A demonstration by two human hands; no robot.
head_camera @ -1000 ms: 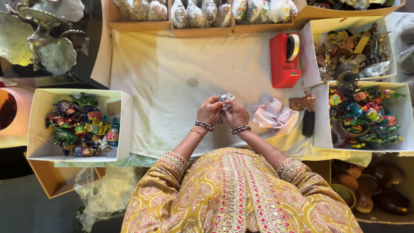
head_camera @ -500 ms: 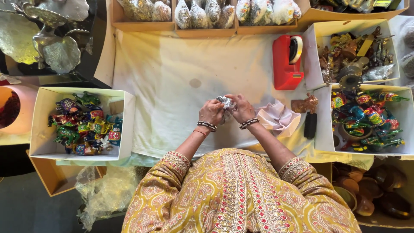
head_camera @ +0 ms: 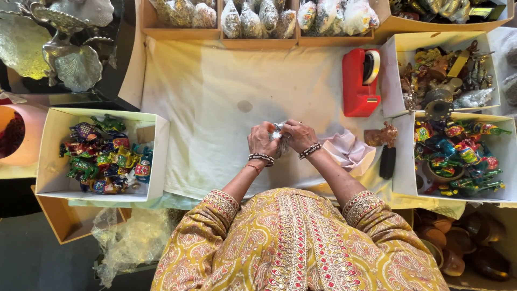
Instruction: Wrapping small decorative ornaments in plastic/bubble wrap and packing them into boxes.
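One red tape dispenser [head_camera: 360,82] stands upper right. Three white boxes of figurines show: one [head_camera: 54,156] at left, two [head_camera: 403,161] [head_camera: 392,70] at right. Two hands [head_camera: 262,139] [head_camera: 298,134] meet at centre.

hands [head_camera: 280,139] shifted slightly, small wrapped item [head_camera: 278,129] turned

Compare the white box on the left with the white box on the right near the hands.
The left box stands alone off the cloth's edge; the right box butts against another white box behind it. The left box's figurines leave bare floor at its edges; the right box's figurines fill it nearly wall to wall. Both are open, white and hold bright painted figurines.
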